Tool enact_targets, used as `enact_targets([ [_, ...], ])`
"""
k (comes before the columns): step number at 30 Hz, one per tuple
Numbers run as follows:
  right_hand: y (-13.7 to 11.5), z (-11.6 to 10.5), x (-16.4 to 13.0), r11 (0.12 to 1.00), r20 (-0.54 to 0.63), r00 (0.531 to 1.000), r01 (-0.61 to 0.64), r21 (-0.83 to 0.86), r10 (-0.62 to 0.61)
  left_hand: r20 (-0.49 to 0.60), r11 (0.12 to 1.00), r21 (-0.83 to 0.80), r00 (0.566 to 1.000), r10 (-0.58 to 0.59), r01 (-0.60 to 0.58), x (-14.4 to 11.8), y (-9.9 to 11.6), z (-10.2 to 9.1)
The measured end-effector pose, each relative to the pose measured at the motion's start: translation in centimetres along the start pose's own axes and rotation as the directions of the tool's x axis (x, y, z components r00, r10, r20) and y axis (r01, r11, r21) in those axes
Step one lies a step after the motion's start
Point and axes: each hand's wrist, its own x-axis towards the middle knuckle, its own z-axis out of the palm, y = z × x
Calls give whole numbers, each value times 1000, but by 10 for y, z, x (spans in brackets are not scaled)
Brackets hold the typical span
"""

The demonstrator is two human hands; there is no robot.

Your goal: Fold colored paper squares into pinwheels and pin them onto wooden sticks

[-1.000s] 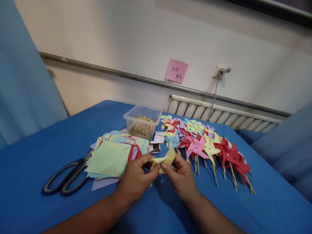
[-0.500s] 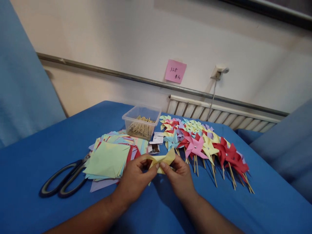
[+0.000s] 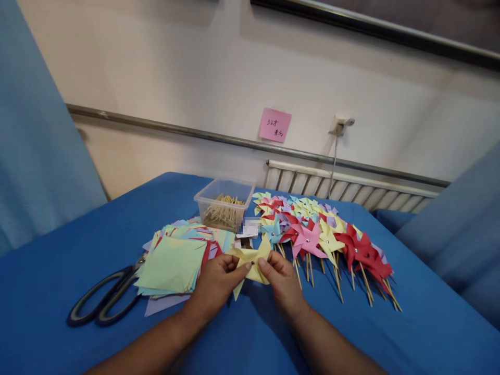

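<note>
Scissors (image 3: 103, 298) left; paper squares (image 3: 174, 263); stick box (image 3: 223, 208); finished pinwheels (image 3: 324, 237) right.

Both forearms come in from the near edge and meet in the middle. The left hand (image 3: 214, 284) and the right hand (image 3: 283, 281) are close together, knuckles up. On each hand the thumb and forefinger are pinched, and their tips almost touch.

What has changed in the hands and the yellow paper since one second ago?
Both hands, left hand and right hand, kept hold of the yellow pinwheel, pressing its flaps flatter toward the centre. The scissors, paper stack and finished pinwheels stayed put.
</note>
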Motion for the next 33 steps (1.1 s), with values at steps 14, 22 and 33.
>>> enact_targets([
  [14, 8, 5, 5, 991, -59, 993, 99, -84, -105, 36, 1000, -4, 999, 30, -29, 1, 4, 0],
  [22, 6, 4, 0, 922, -85, 983, 121, -369, -163, -2, 999, 28, 999, 33, -33, 4, -4, 0],
  [33, -8, -16, 6, 341, 196, 715, 533, -775, -671, -41, 1000, -3, 999, 20, -20, 3, -10, -6],
])
